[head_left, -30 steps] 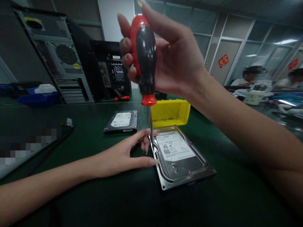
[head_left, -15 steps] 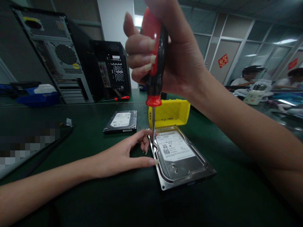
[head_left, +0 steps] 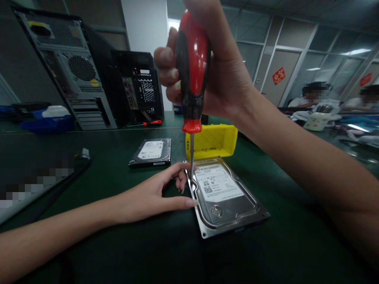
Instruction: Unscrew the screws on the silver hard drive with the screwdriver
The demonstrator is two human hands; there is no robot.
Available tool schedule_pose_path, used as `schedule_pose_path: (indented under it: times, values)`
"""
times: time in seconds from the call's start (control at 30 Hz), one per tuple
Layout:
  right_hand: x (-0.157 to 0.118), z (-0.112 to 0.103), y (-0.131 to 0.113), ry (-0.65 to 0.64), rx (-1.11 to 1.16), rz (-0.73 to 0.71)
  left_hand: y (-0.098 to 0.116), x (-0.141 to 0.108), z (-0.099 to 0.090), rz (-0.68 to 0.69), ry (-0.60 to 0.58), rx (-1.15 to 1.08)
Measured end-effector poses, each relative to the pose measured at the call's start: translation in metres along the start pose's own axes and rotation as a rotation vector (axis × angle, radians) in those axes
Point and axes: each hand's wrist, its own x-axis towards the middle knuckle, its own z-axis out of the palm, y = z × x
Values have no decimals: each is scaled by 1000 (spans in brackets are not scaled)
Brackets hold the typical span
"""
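Observation:
My right hand (head_left: 223,75) is wrapped round the red and black handle of a screwdriver (head_left: 197,57), which stands upright. Its metal shaft reaches down to the left edge of a hard drive (head_left: 226,207), and the tip meets a screw spot there. The drive lies flat on the dark green table, white label upward. My left hand (head_left: 148,199) holds this drive by its left side, index finger on top near the shaft and thumb pressed on the edge lower down. The other left fingers are curled beside it.
Behind the drive, a yellow bin (head_left: 213,144) lies with its opening towards me, small dark bits inside. A second hard drive (head_left: 151,152) sits to the left. Two computer cases (head_left: 85,75) stand at the back left near a red-handled tool (head_left: 152,122). People sit at the far right.
The screwdriver handle has turned in my right hand: its red panel now faces me, and my fingers have shifted round it. My left hand and the drive stay in place.

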Motion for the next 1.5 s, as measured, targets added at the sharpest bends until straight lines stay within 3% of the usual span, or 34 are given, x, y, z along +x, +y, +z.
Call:
schedule_pose_path:
  times: [0.2,0.47,0.9,1.07,1.17,1.5]
  values:
    - [3,6,-3,-195,-31,30,-2,1,1,22,22,-1]
    - [0,8,-7,-243,-132,9,3,1,-1,-4,-8,-7]
    - [2,8,-6,-95,-151,-120,6,-1,-1,-38,-23,5]
    - [-1,9,-8,-148,-174,-107,7,0,-1,-49,-23,12]
    - [-1,9,-7,-77,-227,-127,6,1,-1,-34,-16,9]
    - [-2,6,-13,-121,-258,9,6,1,-1,-28,-19,-2]
